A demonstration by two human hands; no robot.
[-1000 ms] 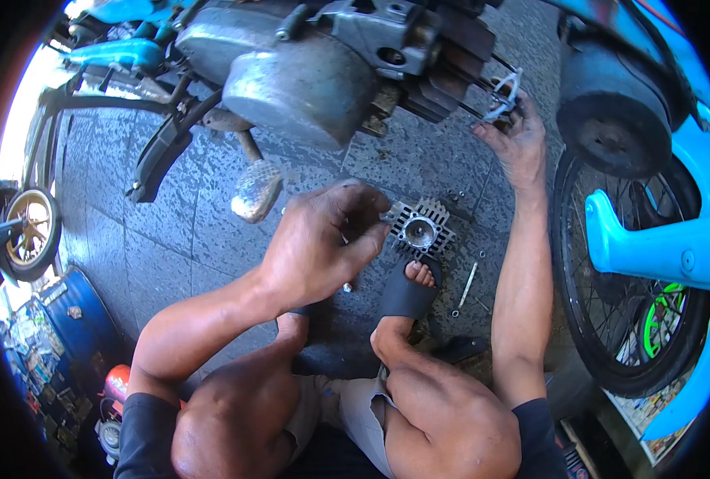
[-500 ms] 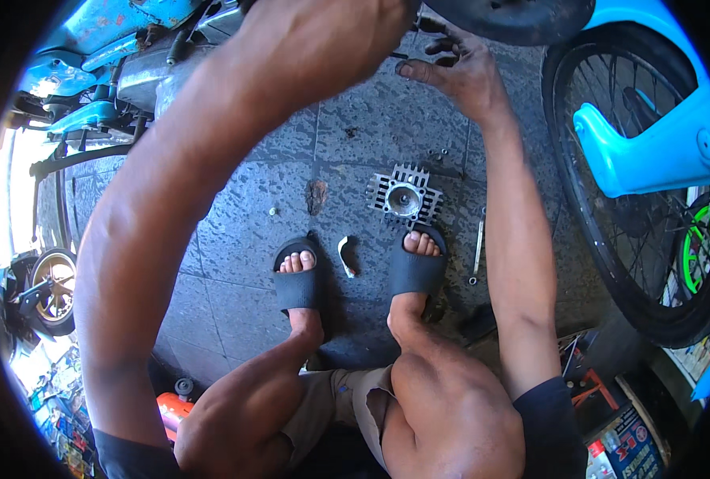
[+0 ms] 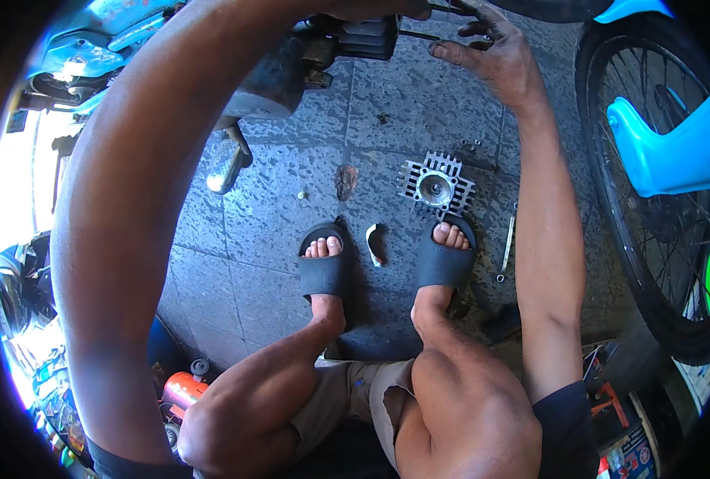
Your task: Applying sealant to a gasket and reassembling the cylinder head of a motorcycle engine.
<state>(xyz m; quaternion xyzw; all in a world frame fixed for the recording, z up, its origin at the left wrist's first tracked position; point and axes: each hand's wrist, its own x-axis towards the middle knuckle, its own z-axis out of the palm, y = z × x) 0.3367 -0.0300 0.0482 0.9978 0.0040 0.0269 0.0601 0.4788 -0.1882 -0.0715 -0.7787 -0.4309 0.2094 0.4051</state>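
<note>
Two hands are raised to the engine block (image 3: 307, 60) at the top of the frame. The right hand (image 3: 494, 56) is seen with fingers loosely spread around thin studs projecting from the block; none is pinched. The left hand (image 3: 379, 6) is cut off by the upper edge, so its grip cannot be told. Since a second ago, the left hand has been lifted off the finned cylinder head (image 3: 436, 186), which is now left on the paving at centre right, just beyond the right sandal (image 3: 444, 259). A wrench (image 3: 508, 243) is noted beside that foot. Attention is judged shifted to the block.
</note>
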